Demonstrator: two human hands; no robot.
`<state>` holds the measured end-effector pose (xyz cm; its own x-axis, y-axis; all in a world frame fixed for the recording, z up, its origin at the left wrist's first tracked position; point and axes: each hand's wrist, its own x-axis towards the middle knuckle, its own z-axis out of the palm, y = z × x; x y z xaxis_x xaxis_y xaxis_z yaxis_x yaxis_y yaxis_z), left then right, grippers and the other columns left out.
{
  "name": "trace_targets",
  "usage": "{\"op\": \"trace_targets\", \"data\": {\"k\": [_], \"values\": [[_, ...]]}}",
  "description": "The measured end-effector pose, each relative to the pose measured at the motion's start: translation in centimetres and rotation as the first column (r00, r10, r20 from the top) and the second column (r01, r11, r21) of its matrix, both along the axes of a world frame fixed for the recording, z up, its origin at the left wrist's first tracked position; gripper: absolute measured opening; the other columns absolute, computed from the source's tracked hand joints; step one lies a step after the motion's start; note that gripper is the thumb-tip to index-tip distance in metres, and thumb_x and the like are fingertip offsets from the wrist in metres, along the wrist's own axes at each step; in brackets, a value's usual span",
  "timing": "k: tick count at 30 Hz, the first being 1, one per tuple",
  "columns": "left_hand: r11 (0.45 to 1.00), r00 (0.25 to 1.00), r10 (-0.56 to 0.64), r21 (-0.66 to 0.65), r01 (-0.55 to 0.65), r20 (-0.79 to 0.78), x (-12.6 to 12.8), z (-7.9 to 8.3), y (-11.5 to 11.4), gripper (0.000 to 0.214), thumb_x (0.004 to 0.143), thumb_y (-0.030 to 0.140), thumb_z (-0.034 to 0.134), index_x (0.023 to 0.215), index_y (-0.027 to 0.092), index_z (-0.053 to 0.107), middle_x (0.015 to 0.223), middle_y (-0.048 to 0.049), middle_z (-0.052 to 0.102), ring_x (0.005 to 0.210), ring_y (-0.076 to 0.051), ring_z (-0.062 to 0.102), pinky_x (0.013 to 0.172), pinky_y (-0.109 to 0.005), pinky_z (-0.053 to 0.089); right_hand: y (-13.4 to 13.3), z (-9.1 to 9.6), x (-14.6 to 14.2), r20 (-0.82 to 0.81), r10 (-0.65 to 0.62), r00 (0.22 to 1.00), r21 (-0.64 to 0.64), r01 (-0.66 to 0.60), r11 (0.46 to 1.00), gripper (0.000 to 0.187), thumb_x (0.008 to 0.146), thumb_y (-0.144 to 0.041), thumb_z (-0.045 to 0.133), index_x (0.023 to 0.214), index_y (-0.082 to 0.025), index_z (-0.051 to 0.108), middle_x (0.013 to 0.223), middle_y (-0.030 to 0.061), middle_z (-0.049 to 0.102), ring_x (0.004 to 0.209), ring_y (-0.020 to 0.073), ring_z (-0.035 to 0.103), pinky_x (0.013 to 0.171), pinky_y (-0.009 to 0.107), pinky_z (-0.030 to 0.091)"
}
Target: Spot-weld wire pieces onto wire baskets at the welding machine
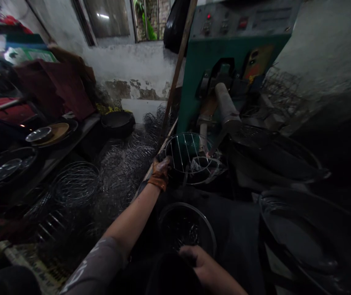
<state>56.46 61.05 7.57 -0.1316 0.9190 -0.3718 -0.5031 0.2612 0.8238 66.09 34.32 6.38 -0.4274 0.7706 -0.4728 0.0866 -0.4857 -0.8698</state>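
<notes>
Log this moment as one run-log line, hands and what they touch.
left hand: gloved, gripping round wire rack rim at green machine | right hand: bare, low, by wire ring

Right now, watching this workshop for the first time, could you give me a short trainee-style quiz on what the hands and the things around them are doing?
1. True or false: the left hand wears an orange-brown glove and grips the rim of the round wire rack at the green machine.
2. Where is the right hand? A) on the machine's buttons B) low in the picture, by the wire ring C) on the window
3. Fill in: the heap of finished wire racks lies to the person's ____ side.

Key: 1 true; 2 B; 3 left.
</notes>
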Motion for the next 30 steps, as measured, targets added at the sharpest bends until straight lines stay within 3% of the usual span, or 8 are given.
{"op": "trace_targets", "data": {"k": [3, 6, 10, 13, 15, 18, 23, 30], "values": [[0.999, 0.999, -0.012, 0.048, 0.011, 0.033, -0.2, 0.2, -0.6, 0.062, 0.055, 0.021, 0.086, 0.112, 0.021, 0.06, 0.088, 0.0023, 0.067, 0.06, -0.01, 0.061, 0.052, -0.021, 0.042, 1.4, 1.5, 1.6, -0.03, -0.143, 0.989, 0.105, 0.146, 0.984, 0.027, 0.074, -0.043, 0.078, 0.081, -0.018, 0.071, 0.082, 0.0032, 0.07, 0.083, 0.0234, 0.066, 0.077, 0.032, 0.051], [0.99, 0.998, -0.053, 0.131, 0.05, 0.019, 0.0, -0.2, -1.0, 0.065, 0.053, 0.025, 0.087, 0.112, 0.02, 0.061, 0.089, 0.0009, 0.068, 0.064, -0.011, 0.062, 0.054, -0.021, 0.043, 3.7, 3.7, 3.9, 0.011, -0.352, 0.936, 0.302, 0.332, 0.893, 0.029, 0.08, -0.046, 0.076, 0.086, -0.018, 0.074, 0.079, 0.0054, 0.072, 0.077, 0.0223, 0.067, 0.072, 0.032, 0.053], [0.988, 0.996, -0.075, 0.134, 0.08, -0.043, 0.6, -0.6, -1.2, 0.066, 0.056, 0.027, 0.087, 0.116, 0.02, 0.061, 0.087, 0.0006, 0.069, 0.061, -0.011, 0.061, 0.052, -0.021, 0.042, 8.0, 4.9, 6.4, -0.051, -0.691, 0.721, 0.478, 0.625, 0.617, 0.033, 0.078, -0.051, 0.078, 0.084, -0.019, 0.07, 0.069, 0.0054, 0.071, 0.063, 0.0212, 0.065, 0.058, 0.03, 0.052], [0.991, 0.998, -0.063, 0.118, 0.066, -0.027, 0.8, -0.5, -1.3, 0.067, 0.056, 0.024, 0.086, 0.118, 0.019, 0.061, 0.088, -0.0001, 0.07, 0.063, -0.012, 0.063, 0.055, -0.022, 0.045, 11.0, 4.1, 7.1, -0.088, -0.8, 0.594, 0.554, 0.696, 0.456, 0.04, 0.073, -0.057, 0.079, 0.081, -0.02, 0.068, 0.064, 0.0045, 0.069, 0.054, 0.0197, 0.062, 0.051, 0.029, 0.051], [0.991, 0.999, -0.046, 0.128, 0.047, -0.006, 0.8, -0.3, -1.3, 0.07, 0.057, 0.022, 0.084, 0.122, 0.02, 0.061, 0.089, 0.0, 0.071, 0.064, -0.013, 0.065, 0.056, -0.022, 0.047, 12.1, 3.2, 7.2, -0.043, -0.817, 0.575, 0.586, 0.677, 0.445, 0.043, 0.071, -0.061, 0.078, 0.078, -0.02, 0.066, 0.062, 0.0039, 0.068, 0.047, 0.018, 0.058, 0.048, 0.029, 0.048], [0.992, 0.999, -0.032, 0.123, 0.032, -0.006, 0.5, 0.0, -1.3, 0.07, 0.058, 0.019, 0.083, 0.124, 0.021, 0.062, 0.087, 0.0019, 0.071, 0.06, -0.01, 0.062, 0.055, -0.02, 0.044, 12.7, 2.2, 7.0, 0.055, -0.813, 0.58, 0.612, 0.623, 0.487, 0.047, 0.071, -0.067, 0.075, 0.073, -0.022, 0.064, 0.056, 0.0025, 0.065, 0.041, 0.0171, 0.054, 0.044, 0.029, 0.044], [0.997, 0.999, -0.026, 0.068, 0.028, -0.025, 0.4, 0.4, -1.1, 0.066, 0.057, 0.02, 0.085, 0.119, 0.02, 0.063, 0.086, 0.0017, 0.069, 0.06, -0.01, 0.062, 0.054, -0.021, 0.044, 12.6, 2.5, 6.9, 0.16, -0.795, 0.586, 0.63, 0.559, 0.539, 0.048, 0.069, -0.071, 0.069, 0.071, -0.023, 0.062, 0.051, 0.002, 0.063, 0.037, 0.0175, 0.052, 0.041, 0.029, 0.042], [0.98, 0.998, -0.05, 0.19, 0.057, -0.041, 0.5, 0.1, -1.5, 0.066, 0.057, 0.026, 0.089, 0.117, 0.021, 0.063, 0.093, -0.0013, 0.071, 0.066, -0.012, 0.065, 0.058, -0.022, 0.047, 13.0, 3.1, 6.9, 0.1, -0.81, 0.578, 0.585, 0.625, 0.517, 0.045, 0.066, -0.065, 0.072, 0.073, -0.023, 0.06, 0.055, 0.0043, 0.066, 0.039, 0.0195, 0.058, 0.04, 0.03, 0.048]]}}
